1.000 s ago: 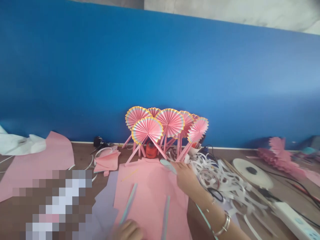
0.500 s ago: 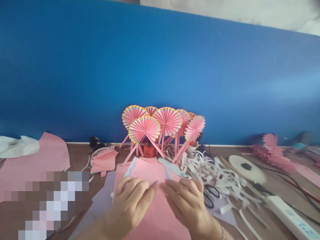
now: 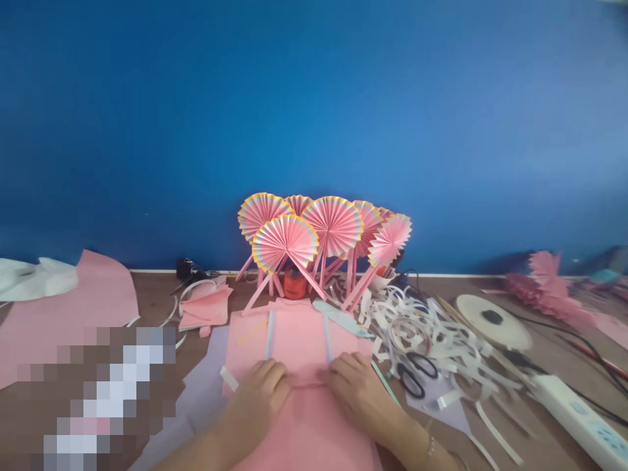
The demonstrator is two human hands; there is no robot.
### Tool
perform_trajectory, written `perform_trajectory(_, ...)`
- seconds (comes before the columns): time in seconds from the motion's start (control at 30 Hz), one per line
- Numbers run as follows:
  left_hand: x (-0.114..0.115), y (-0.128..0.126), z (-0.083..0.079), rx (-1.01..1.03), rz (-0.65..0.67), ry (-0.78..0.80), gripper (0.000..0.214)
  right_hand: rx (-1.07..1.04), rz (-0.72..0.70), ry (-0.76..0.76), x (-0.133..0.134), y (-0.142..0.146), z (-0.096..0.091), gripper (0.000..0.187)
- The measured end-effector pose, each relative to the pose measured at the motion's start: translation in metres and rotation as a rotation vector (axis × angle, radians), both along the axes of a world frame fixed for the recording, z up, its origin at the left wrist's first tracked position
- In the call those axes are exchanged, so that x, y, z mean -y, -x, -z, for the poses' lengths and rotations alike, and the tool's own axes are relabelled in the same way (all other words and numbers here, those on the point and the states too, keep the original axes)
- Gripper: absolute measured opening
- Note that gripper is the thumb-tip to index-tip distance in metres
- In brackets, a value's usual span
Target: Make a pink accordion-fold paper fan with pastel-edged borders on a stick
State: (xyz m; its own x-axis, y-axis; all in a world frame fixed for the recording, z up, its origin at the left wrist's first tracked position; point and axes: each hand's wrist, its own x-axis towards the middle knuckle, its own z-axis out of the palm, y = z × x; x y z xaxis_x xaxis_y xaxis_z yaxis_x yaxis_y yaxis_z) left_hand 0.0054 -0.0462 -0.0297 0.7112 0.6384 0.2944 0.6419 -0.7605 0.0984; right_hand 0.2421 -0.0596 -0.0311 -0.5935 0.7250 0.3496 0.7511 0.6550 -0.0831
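Both hands are at work at the middle of the brown surface (image 3: pixel 159 297), a little nearer the wearer than the far edge. The left hand (image 3: pixel 265 386) pinches the left end of a raised fold in a pink striped sheet (image 3: pixel 298 337), fingers close together and bent downward. The right hand (image 3: pixel 356 389) pinches the other end of the same fold the same way; the thumbs are mostly hidden. The sheet lies on larger pink paper, its 2 pale blue stripes pointing toward the far edge, with a lilac sheet (image 3: pixel 193 392) showing to the left.

Near the middle of the far edge, a white bowl-like container (image 3: pixel 383 279) sits partly behind pink pleated fans (image 3: pixel 285 243); what it holds cannot be made out. The fans, edged in yellow, are propped on long pink legs, around and in front of an orange-red object (image 3: pixel 296 286).

To the right of the hands, a tangle of white strips (image 3: pixel 417 322) spreads toward the right edge, with the black-handled scissors (image 3: pixel 411 387) at its near side. Beyond it lies a white oval disc (image 3: pixel 493 320) with a black centre, and closer to the wearer a white power strip (image 3: pixel 581 415), its small markings too fine to read. Pleated pink paper (image 3: pixel 544 291) lies toward the far right corner. Toward the far left corner, white crumpled material (image 3: pixel 44 280) overlaps a pink sheet (image 3: pixel 105 294).
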Motion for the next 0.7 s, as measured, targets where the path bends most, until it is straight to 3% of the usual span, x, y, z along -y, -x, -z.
perform_trajectory(0.07,0.002,0.005,0.001,0.045,-0.071,0.178,0.013,-0.055,0.043,0.142,0.002,-0.001,0.002,0.013)
perform_trajectory(0.17,0.0,0.012,-0.01,0.105,-0.154,0.385,0.009,-0.139,0.1,0.299,0.004,-0.001,-0.004,0.015)
perform_trajectory(0.43,-0.014,0.021,-0.043,0.13,-0.195,0.664,0.025,-0.325,0.127,0.494,0.005,-0.002,-0.012,0.02)
perform_trajectory(0.53,-0.017,0.022,-0.042,0.16,-0.224,0.742,0.028,-0.382,0.143,0.525,0.003,-0.003,-0.012,0.021)
perform_trajectory(0.7,-0.022,0.024,-0.024,0.284,-0.327,0.774,0.021,-0.448,0.194,0.587,-0.001,0.001,-0.016,0.021)
